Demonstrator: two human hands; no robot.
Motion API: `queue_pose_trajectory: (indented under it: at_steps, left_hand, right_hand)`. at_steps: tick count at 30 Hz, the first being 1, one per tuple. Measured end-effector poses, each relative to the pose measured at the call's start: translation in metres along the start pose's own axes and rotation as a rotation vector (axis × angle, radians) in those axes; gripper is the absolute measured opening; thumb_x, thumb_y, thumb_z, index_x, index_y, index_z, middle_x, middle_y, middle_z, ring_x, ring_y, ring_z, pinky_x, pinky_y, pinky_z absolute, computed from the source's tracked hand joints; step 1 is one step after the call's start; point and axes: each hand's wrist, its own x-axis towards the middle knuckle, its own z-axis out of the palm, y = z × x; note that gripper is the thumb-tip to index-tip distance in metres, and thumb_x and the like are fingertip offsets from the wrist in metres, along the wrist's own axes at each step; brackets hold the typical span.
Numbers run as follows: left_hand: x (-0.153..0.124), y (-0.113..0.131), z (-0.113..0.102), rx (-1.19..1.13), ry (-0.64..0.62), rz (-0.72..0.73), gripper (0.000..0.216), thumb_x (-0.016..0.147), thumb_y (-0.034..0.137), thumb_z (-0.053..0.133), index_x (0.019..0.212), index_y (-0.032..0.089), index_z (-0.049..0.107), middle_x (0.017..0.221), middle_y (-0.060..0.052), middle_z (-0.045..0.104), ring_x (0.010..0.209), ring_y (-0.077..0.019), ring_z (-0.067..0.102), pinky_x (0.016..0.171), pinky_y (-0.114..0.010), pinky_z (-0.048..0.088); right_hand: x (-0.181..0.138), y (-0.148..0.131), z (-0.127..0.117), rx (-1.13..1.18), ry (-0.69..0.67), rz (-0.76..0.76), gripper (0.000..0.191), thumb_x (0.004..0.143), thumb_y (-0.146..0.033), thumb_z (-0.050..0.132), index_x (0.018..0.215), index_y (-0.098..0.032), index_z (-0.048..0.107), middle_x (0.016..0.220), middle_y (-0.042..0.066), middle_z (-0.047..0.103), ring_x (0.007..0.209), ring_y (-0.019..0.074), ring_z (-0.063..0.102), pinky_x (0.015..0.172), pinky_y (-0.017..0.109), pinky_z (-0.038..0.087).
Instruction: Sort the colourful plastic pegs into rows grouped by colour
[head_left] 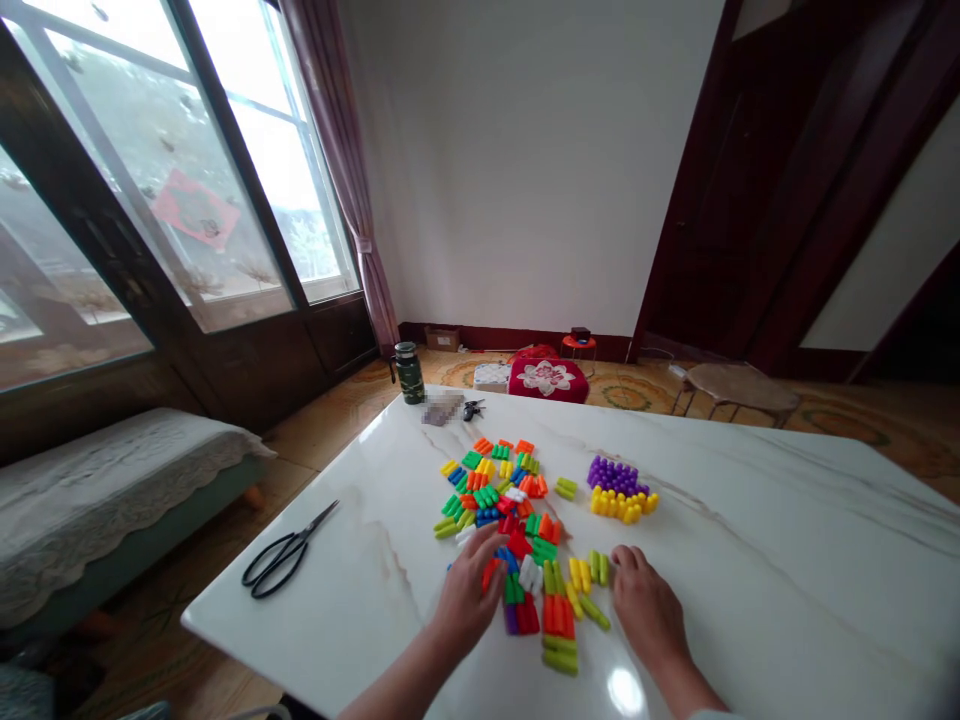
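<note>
Colourful plastic toy building blocks lie in a loose pile (487, 495) on the white marble-patterned table (750, 560). My left hand (471, 585) reaches over the pile's near left side. Its thumb and fingers are apart around a red-orange block (490, 574); whether they touch it I cannot tell. Resting low over the table, my right hand (646, 605) has loosely bent fingers beside a lime green block (598, 567), with no block visible in it. Between the hands are yellow blocks (580, 575), orange blocks (559, 615) and lime blocks (559, 655).
Purple pegged blocks (615, 474) and yellow ones (622, 504) stand grouped at the right. Black-handled scissors (289, 550) lie at the left. Along the far edge are a dark green flask (409, 374), a blurred item (442, 408) and keys (472, 409). A stool (739, 390) stands beyond.
</note>
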Motion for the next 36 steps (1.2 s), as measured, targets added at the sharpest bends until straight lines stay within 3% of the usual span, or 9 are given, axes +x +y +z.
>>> queue_pose_trajectory:
  at_steps: [2,4,7,10,13,20,28,32,36]
  left_hand:
    - [0.031,-0.003,-0.002,-0.034,0.049,-0.007,0.031,0.092,0.023,0.044,0.117,0.023,0.062,0.126,-0.01,0.061,0.115,-0.0217,0.058,0.098,-0.038,0.049]
    - [0.068,-0.01,-0.005,0.094,0.061,-0.085,0.031,0.091,0.02,0.045,0.118,0.022,0.06,0.122,-0.01,0.061,0.114,-0.02,0.058,0.099,-0.036,0.048]
    - [0.124,-0.028,-0.01,0.395,-0.053,-0.329,0.042,0.088,0.018,0.047,0.129,0.024,0.054,0.129,-0.009,0.057,0.123,-0.0226,0.051,0.103,-0.039,0.042]
    - [0.166,-0.048,-0.005,0.457,-0.189,-0.43,0.054,0.076,0.02,0.061,0.129,0.022,0.054,0.123,-0.013,0.061,0.116,-0.0287,0.056,0.092,-0.04,0.048]
    - [0.186,-0.06,0.008,0.499,-0.322,-0.486,0.055,0.067,0.023,0.07,0.122,0.026,0.061,0.117,-0.011,0.064,0.107,-0.0291,0.062,0.085,-0.038,0.05]
    - [0.186,-0.061,0.026,0.556,-0.354,-0.456,0.048,0.068,0.018,0.068,0.116,0.025,0.065,0.121,-0.013,0.062,0.112,-0.0306,0.059,0.088,-0.038,0.048]
    - [0.176,-0.03,0.007,0.386,-0.344,-0.206,0.046,0.073,0.02,0.062,0.12,0.024,0.064,0.114,-0.006,0.067,0.107,-0.0237,0.061,0.092,-0.031,0.046]
    - [0.168,-0.01,-0.002,0.257,-0.415,-0.072,0.044,0.072,0.023,0.066,0.116,0.025,0.067,0.105,-0.003,0.07,0.094,-0.0193,0.064,0.085,-0.027,0.048]
    - [0.168,-0.008,-0.003,0.166,-0.531,-0.023,0.039,0.068,0.029,0.074,0.107,0.026,0.072,0.096,0.002,0.072,0.079,-0.014,0.064,0.074,-0.021,0.049]
  right_hand:
    - [0.0,0.0,0.001,0.001,-0.001,-0.002,0.019,0.088,-0.007,0.043,0.086,-0.022,0.054,0.083,0.001,0.059,0.066,0.014,0.06,0.058,0.027,0.034]
    - [0.0,0.0,0.001,-0.001,-0.007,-0.002,0.019,0.088,-0.007,0.043,0.086,-0.023,0.053,0.083,0.001,0.059,0.066,0.0144,0.06,0.059,0.027,0.034]
    - [0.0,0.0,0.001,-0.005,-0.016,0.002,0.018,0.087,-0.007,0.044,0.086,-0.023,0.052,0.083,0.001,0.059,0.067,0.0147,0.06,0.06,0.028,0.034]
    - [0.0,0.0,0.0,-0.009,-0.025,0.003,0.019,0.086,-0.006,0.044,0.086,-0.023,0.051,0.083,0.001,0.059,0.07,0.0152,0.06,0.061,0.028,0.034]
    - [0.001,-0.001,0.0,-0.022,-0.039,0.008,0.019,0.086,-0.005,0.045,0.087,-0.024,0.051,0.083,0.001,0.059,0.071,0.0156,0.06,0.062,0.028,0.034]
    - [0.001,-0.003,-0.002,-0.039,-0.06,0.016,0.018,0.086,-0.006,0.046,0.087,-0.022,0.052,0.083,0.002,0.058,0.072,0.0162,0.06,0.064,0.028,0.033]
    - [0.002,-0.007,-0.008,-0.044,-0.095,0.042,0.016,0.087,-0.006,0.046,0.087,-0.021,0.053,0.084,0.002,0.058,0.072,0.0155,0.059,0.063,0.028,0.031]
    - [0.002,-0.008,-0.01,-0.034,-0.095,0.045,0.015,0.087,-0.007,0.046,0.086,-0.02,0.053,0.085,0.002,0.057,0.071,0.0149,0.058,0.063,0.028,0.031]
    - [0.002,-0.007,-0.01,-0.032,-0.099,0.044,0.016,0.087,-0.006,0.045,0.088,-0.02,0.053,0.086,0.002,0.058,0.072,0.0149,0.058,0.063,0.028,0.031]
